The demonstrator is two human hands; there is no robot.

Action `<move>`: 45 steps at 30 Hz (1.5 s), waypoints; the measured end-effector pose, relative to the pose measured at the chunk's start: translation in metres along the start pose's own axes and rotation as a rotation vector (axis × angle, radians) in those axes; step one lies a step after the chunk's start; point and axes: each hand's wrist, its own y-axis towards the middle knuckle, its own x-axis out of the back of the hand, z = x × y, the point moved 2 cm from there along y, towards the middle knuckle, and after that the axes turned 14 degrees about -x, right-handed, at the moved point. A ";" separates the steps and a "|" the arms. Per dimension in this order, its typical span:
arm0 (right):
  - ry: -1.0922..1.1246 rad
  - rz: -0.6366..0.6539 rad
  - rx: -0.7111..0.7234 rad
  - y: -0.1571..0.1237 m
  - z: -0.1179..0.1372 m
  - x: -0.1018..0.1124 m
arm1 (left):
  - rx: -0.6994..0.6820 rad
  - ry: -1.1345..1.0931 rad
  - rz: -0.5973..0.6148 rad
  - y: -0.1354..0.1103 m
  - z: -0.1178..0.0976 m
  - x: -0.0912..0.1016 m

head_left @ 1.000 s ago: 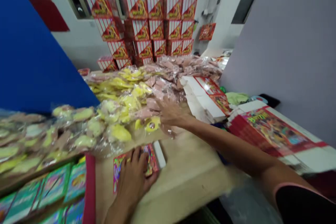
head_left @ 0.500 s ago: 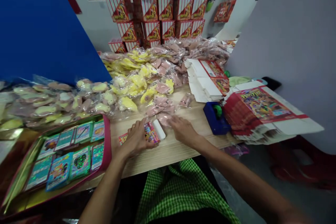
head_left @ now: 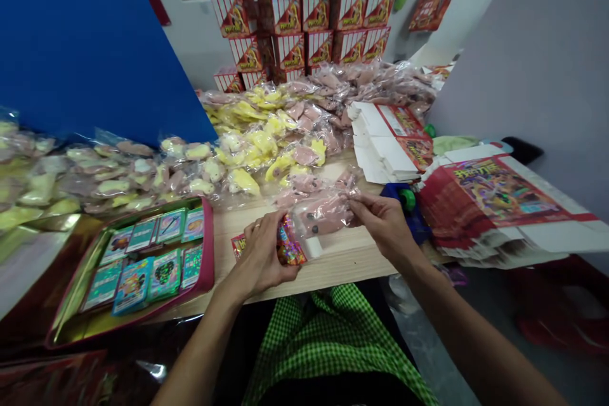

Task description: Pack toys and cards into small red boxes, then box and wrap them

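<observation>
My left hand (head_left: 262, 252) grips a small, brightly printed card packet (head_left: 290, 242) upright at the table's front edge. My right hand (head_left: 383, 225) pinches the corner of a clear plastic bag (head_left: 323, 216) holding a pink item, and the bag reaches across toward the packet. Just under the bag lies a white block (head_left: 311, 247), partly hidden. A small printed card (head_left: 238, 245) lies on the light wooden tabletop (head_left: 342, 263) to the left of my left hand. Behind my hands rises a heap of bagged pink and yellow items (head_left: 271, 139).
A pink-rimmed tray (head_left: 207, 266) of green and blue cards stands at the left. A blue tape dispenser (head_left: 404, 212) sits by my right hand, beside flattened red printed cartons (head_left: 495, 203). Stacked red-and-white boxes (head_left: 304, 13) rise behind the heap. A blue panel (head_left: 95, 44) stands at the left.
My right hand has taken up a clear bag with a pink item from the table. My left hand has raised the printed packet. The head view has shifted slightly.
</observation>
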 end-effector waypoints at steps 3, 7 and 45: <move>-0.216 -0.084 0.186 -0.006 0.007 0.009 | 0.003 -0.003 -0.029 -0.007 0.000 0.000; -0.448 0.007 0.275 -0.012 0.012 0.004 | 0.002 -0.004 -0.090 -0.008 -0.006 -0.004; -1.480 0.585 0.774 0.015 0.042 -0.263 | 0.686 0.458 0.003 -0.075 0.129 0.121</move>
